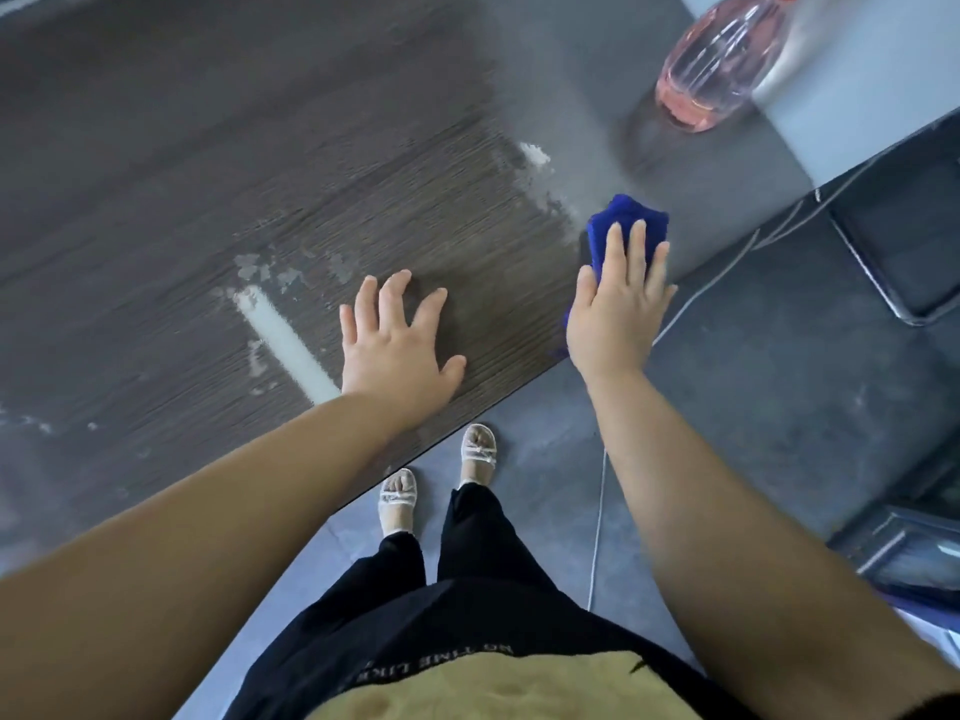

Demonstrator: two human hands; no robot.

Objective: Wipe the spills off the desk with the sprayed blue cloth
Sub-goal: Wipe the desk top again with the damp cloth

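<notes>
A dark wood-grain desk (218, 163) fills the upper left of the head view. Whitish spill patches lie on it: a long streak (283, 345) left of my left hand, smaller blotches (291, 270) above that, and a patch (535, 155) farther back. My right hand (618, 309) presses flat, fingers straight, on a bunched blue cloth (626, 226) near the desk's front right edge. My left hand (397, 340) rests open on the desk with its fingers spread, a hand's width left of the cloth.
A clear spray bottle with pink liquid (719, 70) stands at the desk's far right. Grey floor (753, 407) lies beyond the desk edge, with a thin white cable (600, 511) and a dark metal-framed chair (904, 241) at the right. My feet stand by the desk edge.
</notes>
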